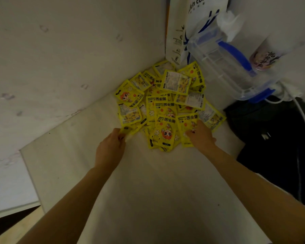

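surface: white padded mat (148, 182), wall corner | pile: heap of glossy yellow foil sachets (165, 106) just ahead of both hands | left hand (111, 145) pinches near-left edge sachet (130, 129) | right hand (201, 135), further into the heap, grips near-right sachet (185, 123)

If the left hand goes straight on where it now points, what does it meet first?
Most likely the pile of yellow packets: the left hand pinches a packet at its near edge.

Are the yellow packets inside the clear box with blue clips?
No, the yellow packets lie piled on the white surface, beside the clear box.
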Available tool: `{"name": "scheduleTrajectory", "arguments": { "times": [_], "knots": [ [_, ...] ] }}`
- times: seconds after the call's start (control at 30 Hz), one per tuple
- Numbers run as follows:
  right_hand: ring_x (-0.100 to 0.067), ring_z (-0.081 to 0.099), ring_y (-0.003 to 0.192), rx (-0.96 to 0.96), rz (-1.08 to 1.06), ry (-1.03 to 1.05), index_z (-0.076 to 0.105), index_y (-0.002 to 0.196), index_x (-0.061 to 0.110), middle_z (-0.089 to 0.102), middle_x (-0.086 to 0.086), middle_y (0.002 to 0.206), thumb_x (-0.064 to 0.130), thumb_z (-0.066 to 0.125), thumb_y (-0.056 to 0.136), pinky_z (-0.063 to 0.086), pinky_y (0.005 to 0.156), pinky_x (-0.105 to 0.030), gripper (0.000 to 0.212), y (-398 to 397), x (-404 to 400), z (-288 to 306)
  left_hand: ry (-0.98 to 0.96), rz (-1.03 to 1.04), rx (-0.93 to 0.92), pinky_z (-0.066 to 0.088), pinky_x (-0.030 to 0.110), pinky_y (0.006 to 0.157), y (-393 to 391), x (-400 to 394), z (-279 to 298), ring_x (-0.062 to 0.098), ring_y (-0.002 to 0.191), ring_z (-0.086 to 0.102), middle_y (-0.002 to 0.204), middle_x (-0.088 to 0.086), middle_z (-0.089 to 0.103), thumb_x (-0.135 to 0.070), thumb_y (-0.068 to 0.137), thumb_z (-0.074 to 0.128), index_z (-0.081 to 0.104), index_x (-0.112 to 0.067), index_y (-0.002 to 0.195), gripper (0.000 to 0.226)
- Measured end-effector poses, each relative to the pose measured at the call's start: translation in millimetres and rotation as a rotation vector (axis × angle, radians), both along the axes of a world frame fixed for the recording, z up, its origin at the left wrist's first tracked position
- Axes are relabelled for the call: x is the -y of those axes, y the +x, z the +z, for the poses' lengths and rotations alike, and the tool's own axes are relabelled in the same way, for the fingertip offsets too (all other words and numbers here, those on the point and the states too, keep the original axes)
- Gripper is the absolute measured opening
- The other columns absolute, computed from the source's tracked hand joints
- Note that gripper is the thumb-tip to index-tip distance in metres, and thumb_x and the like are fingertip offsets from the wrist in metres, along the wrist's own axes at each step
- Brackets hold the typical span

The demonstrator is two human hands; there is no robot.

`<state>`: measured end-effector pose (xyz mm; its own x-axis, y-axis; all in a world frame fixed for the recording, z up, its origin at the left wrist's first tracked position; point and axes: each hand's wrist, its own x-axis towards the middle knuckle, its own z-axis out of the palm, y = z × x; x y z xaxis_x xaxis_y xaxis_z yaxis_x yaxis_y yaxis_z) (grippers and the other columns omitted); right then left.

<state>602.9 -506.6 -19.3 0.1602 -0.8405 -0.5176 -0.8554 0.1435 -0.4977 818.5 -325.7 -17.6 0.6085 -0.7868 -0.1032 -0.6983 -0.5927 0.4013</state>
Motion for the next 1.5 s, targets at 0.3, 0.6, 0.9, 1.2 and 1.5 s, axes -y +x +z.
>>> {"name": "scheduleTrajectory", "arguments": {
  "times": [0.3,0.6,0.9,1.2,1.5],
  "knots": [
    [-0.044,0.054,0.109,-0.168,0.191,-0.209,0.053,0.107,-0.003,0.059,-0.026,0.116,0.021,0.058,0.088,0.047,0.09,-0.046,0.032,-15.3,58.7,5.3,-0.231,0.287,-0.319,0.043,0.029,0.054,26.7,74.0,20.0,0.025,0.064,0.055,0.076,0.005,0.056,-0.016,0.086,0.061,0.05,-0.008,0.089,0.014],
    [-0.044,0.043,0.115,-0.408,0.316,-0.329,0.049,0.118,-0.002,0.042,-0.026,0.129,0.017,0.056,0.087,0.039,0.095,-0.046,0.036,-23.8,65.1,0.6,-0.081,0.481,-0.441,0.055,0.048,0.08,40.5,106.2,-15.7,0.036,0.093,0.064,0.101,0.017,0.065,-0.025,0.079,0.062,0.062,-0.005,0.101,0.029],
    [-0.039,0.052,0.115,-0.325,0.332,-0.267,0.05,0.111,-0.001,0.055,-0.023,0.12,0.013,0.052,0.085,0.039,0.097,-0.041,0.029,-17.7,64.2,-7.2,0.067,0.582,-0.417,0.047,0.053,0.092,40.5,110.8,-23.4,0.038,0.107,0.053,0.106,0.017,0.061,-0.04,0.075,0.065,0.062,-0.01,0.095,0.036],
    [-0.04,0.047,0.111,-0.245,0.312,-0.195,0.047,0.13,0.009,0.043,-0.021,0.125,0.014,0.054,0.088,0.043,0.096,-0.043,0.043,-19.1,48.5,-9.3,-0.165,0.696,-0.502,0.045,0.029,0.055,31.3,106.1,-10.9,0.026,0.067,0.056,0.06,0.002,0.051,-0.018,0.076,0.07,0.052,-0.014,0.064,0.022],
    [-0.041,0.038,0.12,-0.332,0.355,-0.182,0.043,0.135,0.013,0.043,-0.021,0.13,0.014,0.048,0.093,0.035,0.098,-0.044,0.042,-13.7,41.9,-0.8,-0.258,0.759,-0.663,0.049,0.027,0.053,24.4,74.4,-4.0,0.02,0.065,0.06,0.08,0.008,0.063,-0.014,0.076,0.073,0.063,-0.009,0.091,0.019]
  ]
}}
